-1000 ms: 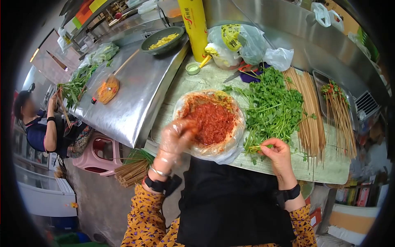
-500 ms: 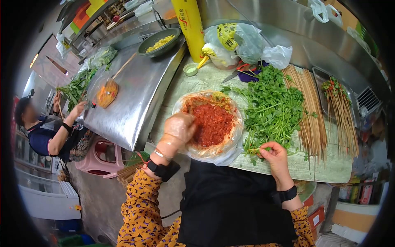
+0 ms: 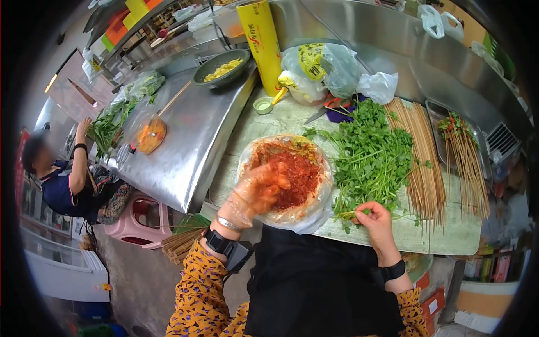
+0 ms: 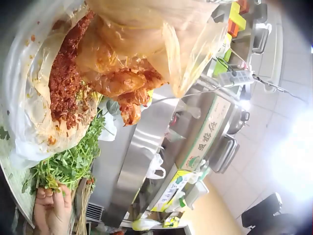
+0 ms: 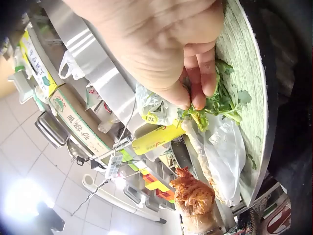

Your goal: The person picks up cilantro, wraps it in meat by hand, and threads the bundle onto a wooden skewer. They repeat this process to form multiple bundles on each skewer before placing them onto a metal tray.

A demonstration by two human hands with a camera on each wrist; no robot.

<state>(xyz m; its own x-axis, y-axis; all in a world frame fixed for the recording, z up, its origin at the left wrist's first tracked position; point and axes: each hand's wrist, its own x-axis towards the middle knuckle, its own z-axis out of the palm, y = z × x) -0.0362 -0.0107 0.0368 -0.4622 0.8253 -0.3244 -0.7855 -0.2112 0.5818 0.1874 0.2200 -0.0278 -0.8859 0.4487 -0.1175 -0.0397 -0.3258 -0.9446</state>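
Note:
My left hand (image 3: 261, 188), in a clear plastic glove coated red at the fingers, hangs over a plastic-lined bowl (image 3: 247, 149) of red minced filling (image 3: 300, 188). In the left wrist view its bent fingers (image 4: 120, 81) are smeared with the filling; I cannot tell whether they hold a lump. My bare right hand (image 3: 375, 222) pinches a small yellow-green herb sprig (image 5: 199, 117) between thumb and fingertips at the table's front. The sprig is near the foot of a large heap of leafy coriander (image 3: 373, 149), right of the bowl.
Bundled wooden skewers (image 3: 418, 163) lie right of the coriander, beside a metal tray (image 3: 432, 106) with loaded skewers (image 3: 463, 151). Scissors (image 3: 317, 115), bags (image 3: 331, 67) and a yellow box (image 3: 258, 48) stand behind. A person (image 3: 62, 177) sits at the steel counter (image 3: 185, 140) on the left.
My left hand has dipped toward the bowl's near left side, then shifted right over the filling. My right hand keeps its pinch on the sprig. The seated person's arm has moved.

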